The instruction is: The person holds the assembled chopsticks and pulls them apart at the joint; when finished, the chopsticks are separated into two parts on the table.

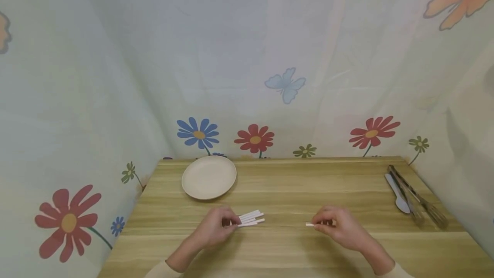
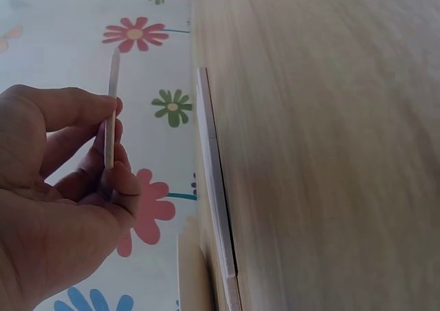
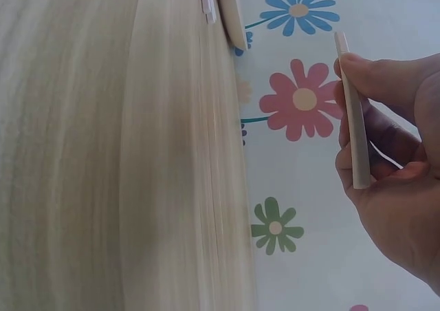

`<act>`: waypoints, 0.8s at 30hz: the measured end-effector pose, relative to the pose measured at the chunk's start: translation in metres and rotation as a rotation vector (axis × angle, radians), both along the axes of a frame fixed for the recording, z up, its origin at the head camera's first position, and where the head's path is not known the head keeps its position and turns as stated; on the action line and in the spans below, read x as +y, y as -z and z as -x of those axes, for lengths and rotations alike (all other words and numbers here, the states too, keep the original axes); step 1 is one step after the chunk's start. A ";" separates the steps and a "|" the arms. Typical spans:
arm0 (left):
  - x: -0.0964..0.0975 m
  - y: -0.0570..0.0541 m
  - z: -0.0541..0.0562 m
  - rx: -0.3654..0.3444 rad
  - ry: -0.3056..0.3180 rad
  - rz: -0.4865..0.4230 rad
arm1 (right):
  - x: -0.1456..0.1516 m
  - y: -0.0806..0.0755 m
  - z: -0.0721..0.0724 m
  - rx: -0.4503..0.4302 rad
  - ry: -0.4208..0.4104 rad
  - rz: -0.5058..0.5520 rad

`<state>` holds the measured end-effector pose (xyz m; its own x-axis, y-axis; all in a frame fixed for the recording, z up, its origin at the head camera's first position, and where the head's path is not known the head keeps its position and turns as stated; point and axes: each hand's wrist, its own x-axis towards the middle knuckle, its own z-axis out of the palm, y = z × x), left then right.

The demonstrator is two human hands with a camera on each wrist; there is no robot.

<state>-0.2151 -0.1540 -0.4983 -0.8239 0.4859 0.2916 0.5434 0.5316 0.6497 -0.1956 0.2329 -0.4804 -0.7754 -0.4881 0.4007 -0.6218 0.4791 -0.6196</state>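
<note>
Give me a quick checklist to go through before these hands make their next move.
1. Left hand has a grip: ok, it pinches a white stick.
2. Right hand has a grip: ok, it pinches a second stick.
3. A hand free for another stick: not ok, both are occupied.
4. Exact count of the loose sticks on the table: cannot tell, they overlap.
5. Plate apart from both hands: ok.
6. Spoon apart from both hands: ok.

Curtained-off tabletop workspace, printed flower-and-butterfly fabric (image 1: 216, 55) behind and alongside, wood-grain table (image 1: 285, 188)
</note>
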 end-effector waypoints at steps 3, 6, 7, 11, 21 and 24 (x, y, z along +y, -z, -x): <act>0.001 0.000 -0.001 -0.010 0.004 0.010 | 0.000 0.000 -0.003 -0.008 -0.004 0.000; 0.001 0.000 -0.001 -0.016 0.007 0.018 | 0.000 0.000 -0.005 -0.008 -0.011 -0.004; 0.001 0.000 -0.001 -0.019 0.008 0.020 | 0.000 0.000 -0.006 -0.008 -0.015 -0.005; 0.001 0.002 0.000 -0.021 0.017 0.028 | 0.000 0.002 -0.008 -0.015 -0.039 -0.003; 0.003 0.008 0.001 -0.020 0.035 0.049 | 0.003 0.006 -0.013 0.055 -0.114 -0.004; 0.004 0.009 0.001 -0.036 0.035 0.049 | 0.004 0.007 -0.015 0.053 -0.119 -0.018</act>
